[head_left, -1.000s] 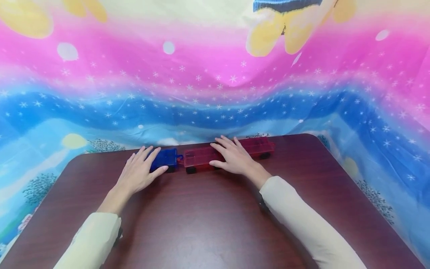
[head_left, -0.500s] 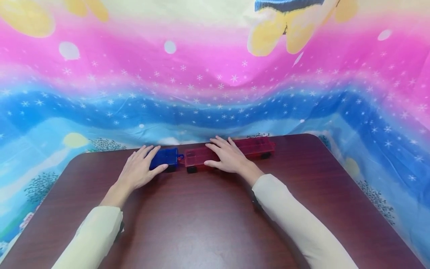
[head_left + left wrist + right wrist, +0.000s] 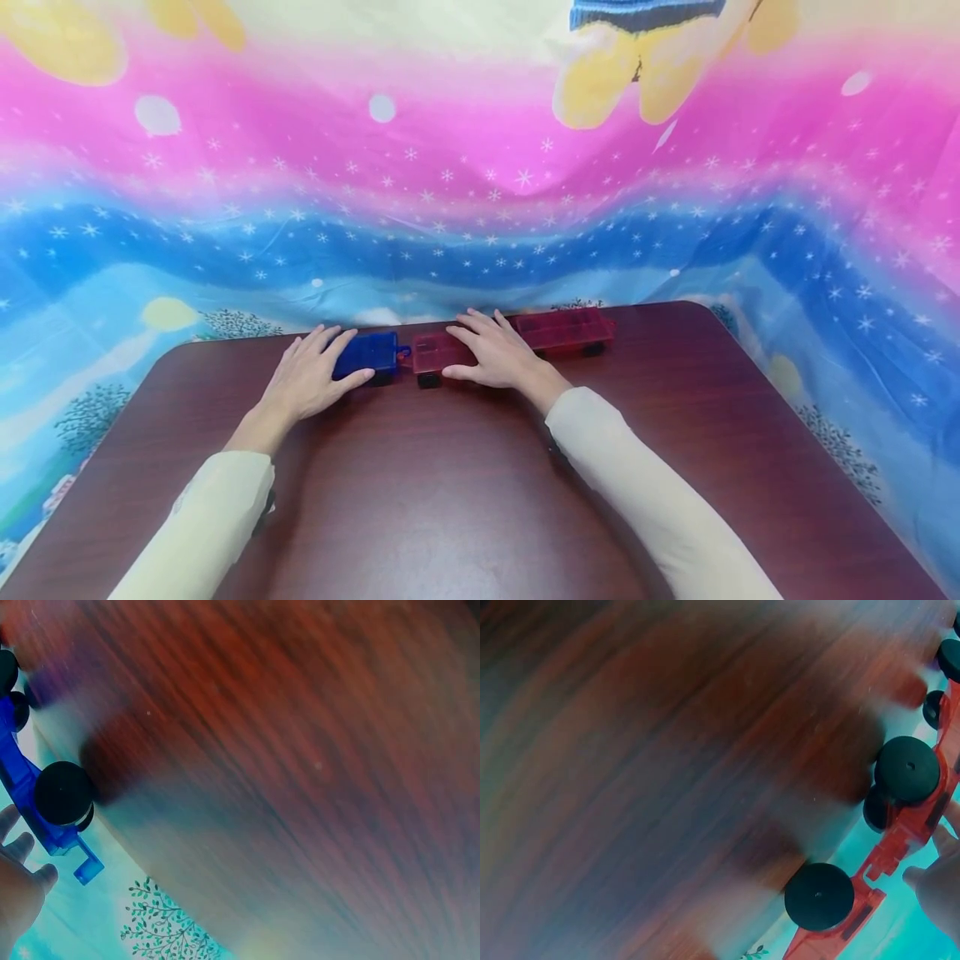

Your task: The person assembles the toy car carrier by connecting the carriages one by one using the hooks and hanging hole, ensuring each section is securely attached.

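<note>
A blue see-through toy wagon (image 3: pixel 367 353) with black wheels stands near the table's far edge. My left hand (image 3: pixel 309 379) lies over its left part, fingers spread and thumb stretched along its near side. A small hitch links the blue wagon to a red toy wagon (image 3: pixel 430 356), which my right hand (image 3: pixel 495 354) partly covers with extended fingers. To the right stands a second red wagon (image 3: pixel 566 331). In the right wrist view, the red wagons (image 3: pixel 930 799) meet end to end beside my fingertips (image 3: pixel 915 877). The left wrist view catches the blue wagon's wheel (image 3: pixel 63 793) and end hook (image 3: pixel 88 870).
The dark wooden table (image 3: pixel 420 492) has rounded far corners. Right behind its far edge hangs a printed cloth (image 3: pixel 465 208) with pink and blue bands and snowflakes, also folding along both sides.
My right hand has slid left along the red wagons, uncovering more of the far right one. My left hand and the wagons look almost unmoved.
</note>
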Action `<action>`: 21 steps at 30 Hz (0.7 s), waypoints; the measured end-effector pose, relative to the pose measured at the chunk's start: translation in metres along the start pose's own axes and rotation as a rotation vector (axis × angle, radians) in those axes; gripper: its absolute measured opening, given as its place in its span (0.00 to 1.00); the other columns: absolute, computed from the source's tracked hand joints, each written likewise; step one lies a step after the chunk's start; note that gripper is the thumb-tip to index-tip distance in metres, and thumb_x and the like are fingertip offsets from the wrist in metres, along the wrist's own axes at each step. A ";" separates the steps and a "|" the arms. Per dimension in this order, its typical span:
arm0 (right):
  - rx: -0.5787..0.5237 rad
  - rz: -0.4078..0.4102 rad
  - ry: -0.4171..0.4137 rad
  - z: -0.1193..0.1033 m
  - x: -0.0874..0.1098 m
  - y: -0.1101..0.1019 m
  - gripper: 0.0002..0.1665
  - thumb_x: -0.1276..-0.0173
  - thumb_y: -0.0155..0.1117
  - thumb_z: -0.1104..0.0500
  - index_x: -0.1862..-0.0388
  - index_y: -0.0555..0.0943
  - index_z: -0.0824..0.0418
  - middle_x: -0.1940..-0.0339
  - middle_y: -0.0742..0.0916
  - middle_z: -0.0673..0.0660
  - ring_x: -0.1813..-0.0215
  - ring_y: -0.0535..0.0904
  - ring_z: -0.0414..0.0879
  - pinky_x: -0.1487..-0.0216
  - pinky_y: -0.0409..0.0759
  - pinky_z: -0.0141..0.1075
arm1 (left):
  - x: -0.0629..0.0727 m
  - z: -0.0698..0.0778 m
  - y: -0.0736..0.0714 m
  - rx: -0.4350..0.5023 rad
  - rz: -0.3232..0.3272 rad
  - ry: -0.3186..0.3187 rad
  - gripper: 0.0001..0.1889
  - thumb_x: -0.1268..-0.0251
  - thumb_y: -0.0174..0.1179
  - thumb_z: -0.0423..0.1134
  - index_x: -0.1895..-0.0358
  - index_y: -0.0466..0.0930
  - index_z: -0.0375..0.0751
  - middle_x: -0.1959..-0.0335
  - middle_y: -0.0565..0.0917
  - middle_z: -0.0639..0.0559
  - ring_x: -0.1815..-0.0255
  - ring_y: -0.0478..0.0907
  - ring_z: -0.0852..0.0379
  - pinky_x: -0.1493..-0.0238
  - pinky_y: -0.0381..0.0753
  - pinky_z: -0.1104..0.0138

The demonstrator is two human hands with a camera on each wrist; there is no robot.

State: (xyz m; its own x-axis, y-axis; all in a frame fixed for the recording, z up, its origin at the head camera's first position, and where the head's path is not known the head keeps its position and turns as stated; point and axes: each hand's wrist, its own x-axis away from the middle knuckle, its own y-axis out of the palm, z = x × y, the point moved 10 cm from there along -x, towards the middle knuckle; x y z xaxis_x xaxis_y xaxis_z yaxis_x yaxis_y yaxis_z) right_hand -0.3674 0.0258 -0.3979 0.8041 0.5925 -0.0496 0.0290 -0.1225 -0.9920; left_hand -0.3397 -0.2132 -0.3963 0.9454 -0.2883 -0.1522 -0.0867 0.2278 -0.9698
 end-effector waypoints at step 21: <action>0.011 -0.029 -0.028 -0.010 -0.013 0.014 0.52 0.33 0.50 0.21 0.18 0.61 0.46 0.20 0.66 0.53 0.19 0.55 0.50 0.21 0.43 0.59 | -0.006 -0.016 0.016 -0.009 -0.076 -0.021 0.52 0.36 0.48 0.77 0.21 0.59 0.40 0.24 0.61 0.31 0.22 0.50 0.30 0.26 0.44 0.34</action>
State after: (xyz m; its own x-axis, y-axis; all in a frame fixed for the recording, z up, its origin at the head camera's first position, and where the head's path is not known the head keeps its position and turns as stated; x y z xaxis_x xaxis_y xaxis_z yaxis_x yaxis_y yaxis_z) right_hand -0.3718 0.0086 -0.4103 0.7861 0.6176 -0.0241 0.0450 -0.0961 -0.9944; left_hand -0.3517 -0.2226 -0.4136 0.9556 -0.2850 -0.0747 -0.0177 0.1974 -0.9802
